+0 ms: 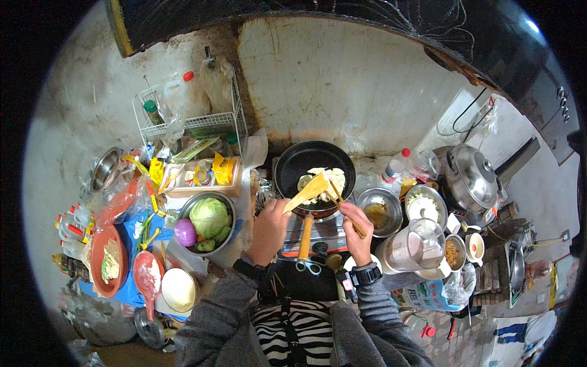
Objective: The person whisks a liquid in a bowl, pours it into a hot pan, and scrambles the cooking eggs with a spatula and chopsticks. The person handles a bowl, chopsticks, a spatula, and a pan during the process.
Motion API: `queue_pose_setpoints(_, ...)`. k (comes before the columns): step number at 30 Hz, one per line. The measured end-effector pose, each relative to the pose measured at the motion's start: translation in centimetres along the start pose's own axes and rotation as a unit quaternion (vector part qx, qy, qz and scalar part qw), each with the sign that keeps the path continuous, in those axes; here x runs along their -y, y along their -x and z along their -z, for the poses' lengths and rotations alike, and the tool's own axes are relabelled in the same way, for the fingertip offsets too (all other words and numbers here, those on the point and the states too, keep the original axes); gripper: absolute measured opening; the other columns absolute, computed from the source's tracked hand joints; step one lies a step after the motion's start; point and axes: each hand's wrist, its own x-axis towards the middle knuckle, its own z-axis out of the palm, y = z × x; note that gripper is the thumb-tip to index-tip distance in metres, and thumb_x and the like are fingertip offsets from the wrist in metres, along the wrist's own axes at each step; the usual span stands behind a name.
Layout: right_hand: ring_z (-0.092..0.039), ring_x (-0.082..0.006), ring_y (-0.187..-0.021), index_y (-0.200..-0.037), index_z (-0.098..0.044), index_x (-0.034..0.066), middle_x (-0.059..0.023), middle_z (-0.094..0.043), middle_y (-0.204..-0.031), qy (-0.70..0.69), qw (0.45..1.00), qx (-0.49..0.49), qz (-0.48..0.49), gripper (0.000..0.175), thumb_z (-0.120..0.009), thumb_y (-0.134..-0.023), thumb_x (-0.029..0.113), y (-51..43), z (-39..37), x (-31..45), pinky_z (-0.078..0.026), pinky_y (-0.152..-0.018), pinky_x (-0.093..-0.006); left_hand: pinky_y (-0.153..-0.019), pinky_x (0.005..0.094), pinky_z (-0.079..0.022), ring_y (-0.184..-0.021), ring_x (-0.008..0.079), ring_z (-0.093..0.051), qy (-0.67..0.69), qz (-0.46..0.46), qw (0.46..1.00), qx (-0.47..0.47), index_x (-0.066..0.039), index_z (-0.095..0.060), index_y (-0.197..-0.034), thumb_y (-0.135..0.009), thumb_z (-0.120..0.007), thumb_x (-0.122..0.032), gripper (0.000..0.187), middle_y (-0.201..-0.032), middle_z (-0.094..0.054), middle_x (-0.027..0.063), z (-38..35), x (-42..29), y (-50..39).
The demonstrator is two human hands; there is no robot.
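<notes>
My left hand (269,231) grips a wooden spatula (308,191), whose flat blade reaches over a black frying pan (293,160). In my right hand (357,229) is a pair of wooden chopsticks (338,192), their tips meeting near the spatula's blade. Pale, whitish pieces of food (337,176) lie in the right and lower part of the pan, partly hidden by the spatula. The pan's wooden handle (306,238) points toward me, untouched, between my hands. Beneath the pan is a portable stove (289,243) with a red-lit edge.
Left of the stove stands a steel bowl (183,213) holding a cabbage (208,214) and a purple onion (185,232). To the right are a metal bowl with brown liquid (378,218), a blender jar (419,243) and a lidded steel pot (472,176). Scissors (308,267) lie below the handle.
</notes>
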Motion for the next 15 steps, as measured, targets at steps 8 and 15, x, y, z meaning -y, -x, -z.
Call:
queue_pose_setpoints(8,-0.060,-0.0221,-0.103,-0.098,-0.066,-0.0056,-0.0133,-0.064,-0.110,-0.005,1.000,0.014,-0.019,0.024,-0.053,-0.078,-0.006,0.1,0.4,0.3,-0.045,-0.090,-0.0302,-0.071,0.0427,-0.047,-0.085,0.0366,-0.057,-0.062,-0.048,0.995,-0.063,0.000,-0.056,-0.111,-0.085,-0.059,-0.003,0.026,-0.091,-0.055,0.0167,-1.4,2.6,-0.4)
queue_pose_setpoints(15,-0.060,-0.0229,-0.102,-0.096,-0.066,-0.0050,-0.0135,-0.064,-0.109,0.020,0.999,0.028,-0.005,0.023,-0.053,-0.077,-0.005,-0.1,0.5,0.1,-0.046,-0.089,-0.0305,-0.071,0.0432,-0.047,-0.085,0.0386,-0.057,-0.031,-0.004,0.998,-0.051,0.001,-0.055,-0.112,-0.089,-0.056,-0.008,0.025,-0.093,-0.055,0.0184,-0.7,1.9,0.2)
